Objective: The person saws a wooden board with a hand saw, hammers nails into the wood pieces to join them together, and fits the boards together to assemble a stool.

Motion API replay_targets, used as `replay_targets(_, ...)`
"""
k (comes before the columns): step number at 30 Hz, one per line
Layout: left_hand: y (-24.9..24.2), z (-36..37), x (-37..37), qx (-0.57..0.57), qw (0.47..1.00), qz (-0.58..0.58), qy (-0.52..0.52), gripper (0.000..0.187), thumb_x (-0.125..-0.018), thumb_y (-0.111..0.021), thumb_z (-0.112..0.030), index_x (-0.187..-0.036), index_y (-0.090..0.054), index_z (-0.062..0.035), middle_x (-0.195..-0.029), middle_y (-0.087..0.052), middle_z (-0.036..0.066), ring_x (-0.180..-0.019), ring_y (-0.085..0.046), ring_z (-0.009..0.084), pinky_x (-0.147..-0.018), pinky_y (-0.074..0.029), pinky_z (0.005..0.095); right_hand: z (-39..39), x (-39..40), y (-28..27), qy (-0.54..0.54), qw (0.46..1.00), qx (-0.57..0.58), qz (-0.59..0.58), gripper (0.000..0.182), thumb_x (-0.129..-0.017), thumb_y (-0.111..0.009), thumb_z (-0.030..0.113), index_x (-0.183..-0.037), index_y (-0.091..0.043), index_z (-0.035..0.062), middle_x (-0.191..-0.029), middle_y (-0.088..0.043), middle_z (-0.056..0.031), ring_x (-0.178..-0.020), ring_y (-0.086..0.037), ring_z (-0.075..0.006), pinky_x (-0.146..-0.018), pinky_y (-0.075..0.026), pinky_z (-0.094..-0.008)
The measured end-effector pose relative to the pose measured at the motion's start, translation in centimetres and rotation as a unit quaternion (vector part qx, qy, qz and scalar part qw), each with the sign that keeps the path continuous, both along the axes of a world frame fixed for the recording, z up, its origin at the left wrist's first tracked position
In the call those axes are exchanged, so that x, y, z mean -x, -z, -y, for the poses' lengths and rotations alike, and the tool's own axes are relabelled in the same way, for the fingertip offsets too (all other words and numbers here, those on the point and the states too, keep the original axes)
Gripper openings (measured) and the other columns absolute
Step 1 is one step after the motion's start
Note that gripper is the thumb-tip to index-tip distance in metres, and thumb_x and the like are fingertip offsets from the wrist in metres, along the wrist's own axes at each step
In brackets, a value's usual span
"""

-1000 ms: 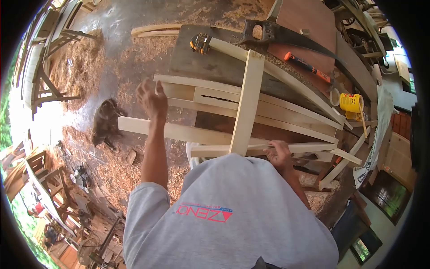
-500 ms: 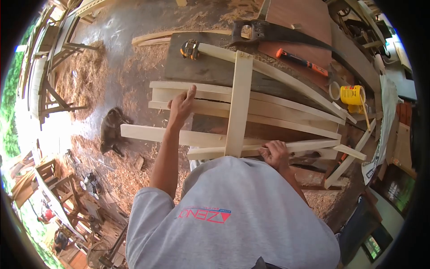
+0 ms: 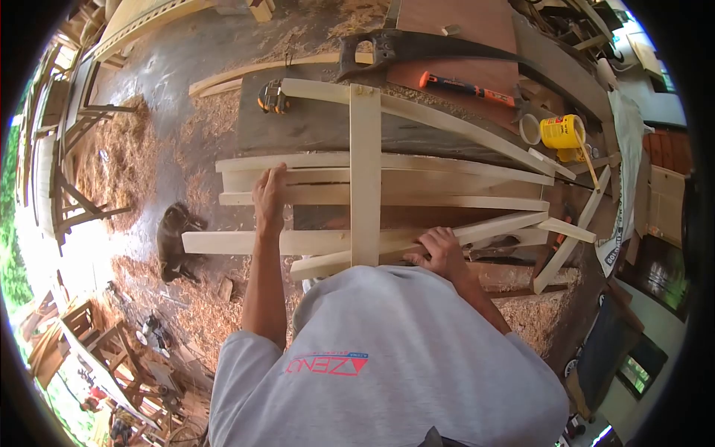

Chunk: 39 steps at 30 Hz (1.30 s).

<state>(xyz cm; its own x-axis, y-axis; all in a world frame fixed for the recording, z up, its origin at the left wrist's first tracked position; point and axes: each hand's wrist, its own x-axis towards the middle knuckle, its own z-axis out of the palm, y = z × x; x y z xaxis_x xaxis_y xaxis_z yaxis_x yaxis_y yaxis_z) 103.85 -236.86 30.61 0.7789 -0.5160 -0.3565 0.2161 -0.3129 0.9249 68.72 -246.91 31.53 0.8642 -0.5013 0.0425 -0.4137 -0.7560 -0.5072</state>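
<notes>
A dark table (image 3: pixel 313 123) occupies the upper centre of the frame, with sawdust-strewn floor (image 3: pixel 134 156) to its left. Across the table, a stack of pale wooden slats (image 3: pixel 447 182) is laid roughly horizontally, filling the middle of the frame. One upright slat (image 3: pixel 365 171) is set across them, running from the upper centre down to the lower centre. A long curved slat (image 3: pixel 447 123) extends from the upper centre toward the right.

The nearest slat (image 3: pixel 477 229), at centre right, is gripped by the right hand (image 3: pixel 439 252), the fingers curled closed around its edge. The left hand (image 3: pixel 268 200), at centre left, is laid flat on the left ends of the stacked slats, fingers pressed together and extended, resting on the wood rather than gripping it.

A handsaw (image 3: pixel 417 48) is noted at the top centre of the frame. An orange-handled tool (image 3: pixel 462 88) lies just below it, to the right. A yellow container (image 3: pixel 560 132) stands at the upper right. A tape measure (image 3: pixel 272 98) sits at the upper centre left, touching the end of the curved slat. A dark animal (image 3: pixel 173 242) lies on the floor at the left.
</notes>
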Motion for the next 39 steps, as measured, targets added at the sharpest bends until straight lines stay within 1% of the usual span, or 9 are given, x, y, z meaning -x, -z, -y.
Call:
replay_targets(14,0.8,-1.6,-0.4,-0.052,0.996,0.047,0.059,0.034,-0.093,-0.055,-0.030,-0.082,-0.060,0.0014,-0.074,-0.053,0.004,-0.072,-0.044,0.0126,-0.067,-0.038,0.0322,-1.1,1.1,-0.7,0.049,0.997,-0.045,-0.048,0.039,-0.070,-0.073,0.030,-0.096,-0.061,0.0040,-0.100,-0.060,-0.0133,-0.100,-0.054,-0.0329,-0.089,-0.040,-0.0442)
replay_targets(16,1.0,-1.7,-0.2,-0.017,0.963,0.243,0.115,0.034,-0.094,-0.053,-0.030,-0.093,-0.065,0.0027,-0.085,-0.060,0.010,-0.080,-0.051,0.0163,-0.072,-0.041,0.0343,-1.4,1.0,-0.4,0.050,0.997,-0.036,-0.055,0.039,-0.070,-0.072,0.030,-0.096,-0.061,0.0041,-0.100,-0.060,-0.0130,-0.100,-0.054,-0.0328,-0.090,-0.040,-0.0445)
replay_targets(22,1.9,-1.5,-0.3,0.019,0.998,0.019,0.059,0.034,-0.094,-0.053,-0.028,-0.099,-0.063,0.0045,-0.087,-0.059,0.009,-0.083,-0.052,0.0170,-0.078,-0.042,0.0329,-0.9,1.4,-0.9,0.035,0.997,-0.021,-0.060,0.038,-0.072,-0.071,0.028,-0.100,-0.061,0.0032,-0.103,-0.060,-0.0137,-0.103,-0.053,-0.0325,-0.095,-0.038,-0.0448)
replay_targets(25,1.7,-1.0,0.0,0.009,0.997,0.060,0.054,0.034,-0.095,-0.052,-0.029,-0.101,-0.063,0.0035,-0.092,-0.058,0.010,-0.087,-0.052,0.0187,-0.080,-0.042,0.0338,-0.5,-1.2,-3.4,-0.012,0.990,-0.120,-0.068,0.041,-0.078,-0.070,0.029,-0.106,-0.061,0.0001,-0.109,-0.061,-0.0146,-0.106,-0.055,-0.0327,-0.097,-0.040,-0.0433)
replay_targets(27,2.4,-1.6,-0.2,0.011,0.994,0.092,0.065,0.036,-0.095,-0.050,-0.029,-0.107,-0.063,0.0023,-0.104,-0.059,0.012,-0.096,-0.053,0.0220,-0.086,-0.042,0.0351,-0.7,-4.5,-5.0,0.124,0.862,-0.488,0.053,0.046,-0.085,-0.068,0.032,-0.113,-0.059,-0.0025,-0.112,-0.062,-0.0156,-0.107,-0.058,-0.0309,-0.095,-0.044,-0.0393)
replay_targets(29,2.0,-1.8,0.1,0.008,0.992,0.102,0.068,0.040,-0.095,-0.050,-0.031,-0.115,-0.062,0.0009,-0.115,-0.059,0.015,-0.107,-0.053,0.0253,-0.093,-0.040,0.0361,-1.1,-8.0,-5.7,0.147,0.814,-0.553,0.105,0.050,-0.089,-0.066,0.037,-0.114,-0.056,-0.0050,-0.110,-0.062,-0.0166,-0.103,-0.059,-0.0232,-0.089,-0.046,-0.0327)
replay_targets(31,2.7,-1.5,-0.3,-0.004,0.987,0.156,0.024,0.037,-0.095,-0.052,-0.032,-0.106,-0.063,0.0014,-0.106,-0.062,0.013,-0.095,-0.055,0.0214,-0.085,-0.043,0.0340,-0.9,-11.0,-8.2,0.161,0.840,-0.509,-0.095,0.057,-0.087,-0.068,0.039,-0.115,-0.054,-0.0089,-0.109,-0.061,-0.0197,-0.106,-0.057,-0.0221,-0.088,-0.046,-0.0307)
replay_targets(32,2.2,-1.3,-0.3,0.017,0.994,0.104,0.042,0.036,-0.095,-0.053,-0.033,-0.098,-0.063,0.0012,-0.096,-0.062,0.011,-0.087,-0.053,0.0188,-0.078,-0.042,0.0330,-2.1,-11.6,-6.8,0.186,0.810,-0.554,0.038,0.057,-0.084,-0.070,0.039,-0.111,-0.055,-0.0092,-0.104,-0.062,-0.0185,-0.100,-0.058,-0.0210,-0.084,-0.046,-0.0306)
replay_targets(39,1.3,-1.0,-1.0,-0.105,0.973,0.183,0.091,0.043,-0.093,-0.055,-0.039,-0.071,-0.059,-0.0022,-0.062,-0.053,0.012,-0.063,-0.047,0.0178,-0.060,-0.039,0.0327,-3.3,-12.5,-5.9,0.230,0.816,-0.530,0.030,0.042,-0.084,-0.072,0.030,-0.103,-0.059,-0.0047,-0.100,-0.066,-0.0137,-0.090,-0.062,-0.0191,-0.078,-0.049,-0.0313)
